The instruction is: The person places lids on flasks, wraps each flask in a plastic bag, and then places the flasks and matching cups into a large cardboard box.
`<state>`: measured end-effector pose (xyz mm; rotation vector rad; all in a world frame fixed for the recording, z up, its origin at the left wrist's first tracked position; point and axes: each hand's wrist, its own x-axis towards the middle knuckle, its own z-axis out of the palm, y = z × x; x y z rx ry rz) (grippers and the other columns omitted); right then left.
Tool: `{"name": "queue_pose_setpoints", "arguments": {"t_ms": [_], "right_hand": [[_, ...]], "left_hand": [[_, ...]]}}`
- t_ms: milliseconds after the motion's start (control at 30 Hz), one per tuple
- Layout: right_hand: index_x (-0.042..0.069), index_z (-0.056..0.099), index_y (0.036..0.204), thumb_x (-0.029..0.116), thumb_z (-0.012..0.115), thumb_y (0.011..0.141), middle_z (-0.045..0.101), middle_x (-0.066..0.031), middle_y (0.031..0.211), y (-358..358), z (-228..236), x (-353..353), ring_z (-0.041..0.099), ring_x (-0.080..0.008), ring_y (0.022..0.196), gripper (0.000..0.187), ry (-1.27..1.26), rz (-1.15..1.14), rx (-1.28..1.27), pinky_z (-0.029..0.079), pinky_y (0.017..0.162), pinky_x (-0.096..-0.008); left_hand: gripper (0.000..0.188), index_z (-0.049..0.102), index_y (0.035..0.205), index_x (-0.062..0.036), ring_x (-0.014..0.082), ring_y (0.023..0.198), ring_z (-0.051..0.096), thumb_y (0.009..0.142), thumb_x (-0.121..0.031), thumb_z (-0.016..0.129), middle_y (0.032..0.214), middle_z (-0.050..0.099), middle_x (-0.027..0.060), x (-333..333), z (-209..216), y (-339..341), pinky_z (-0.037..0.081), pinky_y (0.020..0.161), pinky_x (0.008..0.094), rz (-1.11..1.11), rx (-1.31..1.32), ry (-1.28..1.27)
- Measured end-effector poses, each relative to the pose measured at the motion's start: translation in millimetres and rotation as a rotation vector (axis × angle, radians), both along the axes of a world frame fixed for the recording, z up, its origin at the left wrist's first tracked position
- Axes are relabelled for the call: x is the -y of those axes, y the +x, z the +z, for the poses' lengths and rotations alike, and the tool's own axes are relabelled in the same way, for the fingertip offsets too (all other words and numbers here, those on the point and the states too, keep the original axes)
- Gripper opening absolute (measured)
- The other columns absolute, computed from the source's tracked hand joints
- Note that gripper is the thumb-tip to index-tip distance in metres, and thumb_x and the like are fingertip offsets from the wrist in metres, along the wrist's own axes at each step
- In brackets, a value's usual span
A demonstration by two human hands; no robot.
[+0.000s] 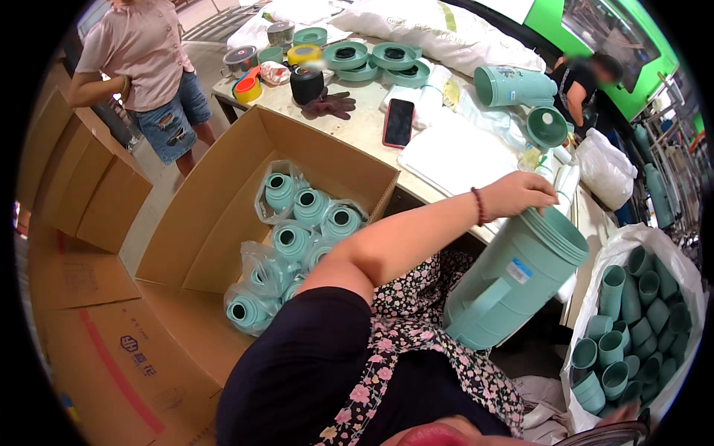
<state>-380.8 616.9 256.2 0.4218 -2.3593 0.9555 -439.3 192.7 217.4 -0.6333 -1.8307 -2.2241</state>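
Note:
My left hand (524, 195) reaches across to the right, closed over the rim of a large teal plastic jug (483, 297). Tilted with its open mouth toward the upper right, the jug has a handle and a blue-and-white label on its side. Its lower end is close to my floral apron (416, 327). I cannot see my right hand. Left of my arm, an open cardboard box (178, 238) holds several teal narrow-necked vessels (292, 239) in clear plastic bags. Another teal jug (513, 86) lies on its side on the table, near a round teal piece (547, 126).
A white sack (695, 327) of teal cups (613, 346) stands at right. On the table (357, 141) lie a phone (399, 123), a dark glove (329, 105), tape rolls (247, 90) and teal lids (346, 55). One person (145, 59) stands at far left; another (576, 93) is at far right.

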Motion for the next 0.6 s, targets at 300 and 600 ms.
{"name": "queue_pose_setpoints", "arguments": {"t_ms": [300,600], "right_hand": [[0.005,0.053,0.108,0.024,0.056,0.086,0.054,-0.0074,0.102,-147,-65,36,0.051,-0.0164,0.088,0.029,-1.100,-0.157,0.272,0.043,0.072,-0.0293],[0.002,0.058,0.104,0.016,0.061,0.083,0.058,-0.0080,0.096,-223,-125,64,0.054,-0.0163,0.088,0.026,-0.856,-0.124,0.102,0.044,0.077,-0.0289]], "left_hand": [[0.024,0.064,0.101,-0.0001,0.0205,0.089,0.061,0.086,-0.007,0.045,0.099,0.062,0.0137,5,-18,-47,0.047,0.079,0.0282,0.314,0.234,-0.137],[0.024,0.055,0.105,-0.0022,0.0232,0.082,0.061,0.090,-0.018,0.047,0.101,0.062,0.0123,92,-165,-83,0.051,0.076,0.0364,0.186,0.631,0.578]]}}
